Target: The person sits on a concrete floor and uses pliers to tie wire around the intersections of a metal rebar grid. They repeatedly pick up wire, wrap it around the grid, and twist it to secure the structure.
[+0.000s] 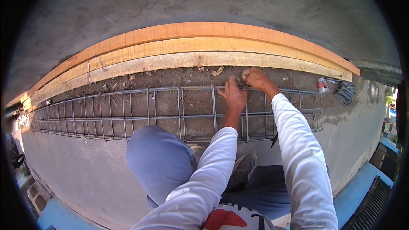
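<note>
Both at the far side of a rebar cage (179, 115) spanning nine to three o'clock, the left hand (234, 95) has its fingers spread, one toward nine; the right hand (257, 80) curls its fingers just beside, at its neighbour's two o'clock; whether either pinches something, one cannot tell; wooden boards (200, 43) lie beyond at twelve; bent metal rods (346, 92) and a small packet (322, 85) sit at three.
</note>
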`<state>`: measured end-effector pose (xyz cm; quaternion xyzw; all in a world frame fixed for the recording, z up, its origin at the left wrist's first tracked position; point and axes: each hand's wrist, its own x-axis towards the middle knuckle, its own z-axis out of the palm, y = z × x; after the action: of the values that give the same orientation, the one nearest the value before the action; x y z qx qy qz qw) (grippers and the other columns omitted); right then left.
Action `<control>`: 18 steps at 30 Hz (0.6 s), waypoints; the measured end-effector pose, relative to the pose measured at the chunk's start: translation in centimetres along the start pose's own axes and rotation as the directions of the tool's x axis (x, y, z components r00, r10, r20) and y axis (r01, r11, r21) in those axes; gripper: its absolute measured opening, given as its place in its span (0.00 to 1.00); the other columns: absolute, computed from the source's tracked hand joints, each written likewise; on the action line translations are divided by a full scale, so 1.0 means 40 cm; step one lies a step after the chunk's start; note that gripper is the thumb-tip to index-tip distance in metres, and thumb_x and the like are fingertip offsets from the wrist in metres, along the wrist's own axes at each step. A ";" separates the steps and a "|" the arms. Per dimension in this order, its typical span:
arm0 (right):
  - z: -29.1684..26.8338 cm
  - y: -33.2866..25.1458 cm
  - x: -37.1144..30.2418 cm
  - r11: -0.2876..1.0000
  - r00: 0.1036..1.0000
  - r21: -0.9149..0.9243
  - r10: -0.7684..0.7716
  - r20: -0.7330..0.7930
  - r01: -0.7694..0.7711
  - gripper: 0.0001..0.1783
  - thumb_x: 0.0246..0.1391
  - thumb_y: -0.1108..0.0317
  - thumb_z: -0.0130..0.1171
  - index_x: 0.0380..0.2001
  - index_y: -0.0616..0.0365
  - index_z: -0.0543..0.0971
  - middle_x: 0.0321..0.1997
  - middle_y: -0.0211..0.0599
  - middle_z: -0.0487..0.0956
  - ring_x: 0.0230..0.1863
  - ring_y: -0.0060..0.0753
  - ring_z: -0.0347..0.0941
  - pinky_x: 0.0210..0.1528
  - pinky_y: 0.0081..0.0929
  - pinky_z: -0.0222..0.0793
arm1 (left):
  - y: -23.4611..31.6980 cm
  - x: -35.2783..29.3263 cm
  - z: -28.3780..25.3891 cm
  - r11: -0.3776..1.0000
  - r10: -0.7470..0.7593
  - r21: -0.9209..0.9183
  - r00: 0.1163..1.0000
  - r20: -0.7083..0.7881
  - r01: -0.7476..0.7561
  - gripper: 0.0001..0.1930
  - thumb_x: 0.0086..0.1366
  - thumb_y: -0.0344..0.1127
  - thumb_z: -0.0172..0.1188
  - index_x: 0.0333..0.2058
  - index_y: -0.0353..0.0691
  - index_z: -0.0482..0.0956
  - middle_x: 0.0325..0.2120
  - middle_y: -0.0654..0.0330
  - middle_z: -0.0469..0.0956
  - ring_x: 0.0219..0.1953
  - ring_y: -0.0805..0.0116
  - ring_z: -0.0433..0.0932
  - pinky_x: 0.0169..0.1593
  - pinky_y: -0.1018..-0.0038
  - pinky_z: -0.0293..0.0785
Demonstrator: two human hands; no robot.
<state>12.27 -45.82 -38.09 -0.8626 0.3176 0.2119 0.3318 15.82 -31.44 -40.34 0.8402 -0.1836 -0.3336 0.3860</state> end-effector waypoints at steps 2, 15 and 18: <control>0.019 0.034 0.013 0.999 0.997 -0.032 0.034 -0.066 -0.036 0.10 0.51 0.65 0.57 0.31 0.58 0.83 0.38 0.55 0.81 0.41 0.60 0.78 0.44 0.47 0.73 | 0.005 -0.003 0.007 1.000 0.000 -0.025 1.000 -0.007 0.000 0.24 0.51 0.35 0.72 0.46 0.47 0.70 0.38 0.62 0.80 0.53 0.55 0.76 0.68 0.34 0.39; -0.001 0.054 -0.038 0.954 0.992 -0.272 0.117 -0.056 -0.128 0.15 0.58 0.63 0.55 0.35 0.64 0.84 0.44 0.59 0.81 0.49 0.60 0.78 0.52 0.49 0.73 | 0.001 0.007 0.015 0.993 0.018 -0.116 0.999 -0.027 -0.021 0.19 0.53 0.32 0.72 0.41 0.49 0.72 0.33 0.63 0.83 0.46 0.56 0.80 0.67 0.35 0.38; -0.045 0.009 -0.068 0.961 0.994 -0.257 0.110 -0.004 -0.107 0.18 0.60 0.61 0.55 0.33 0.66 0.84 0.42 0.62 0.81 0.49 0.62 0.77 0.53 0.50 0.73 | -0.015 0.022 0.009 0.994 0.005 -0.105 0.999 0.034 -0.001 0.19 0.53 0.29 0.71 0.40 0.50 0.73 0.34 0.66 0.81 0.48 0.58 0.79 0.66 0.30 0.39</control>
<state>10.37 -46.18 -35.42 -0.8785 0.3327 0.2734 0.2069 16.19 -31.76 -41.34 0.8127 -0.1736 -0.3564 0.4270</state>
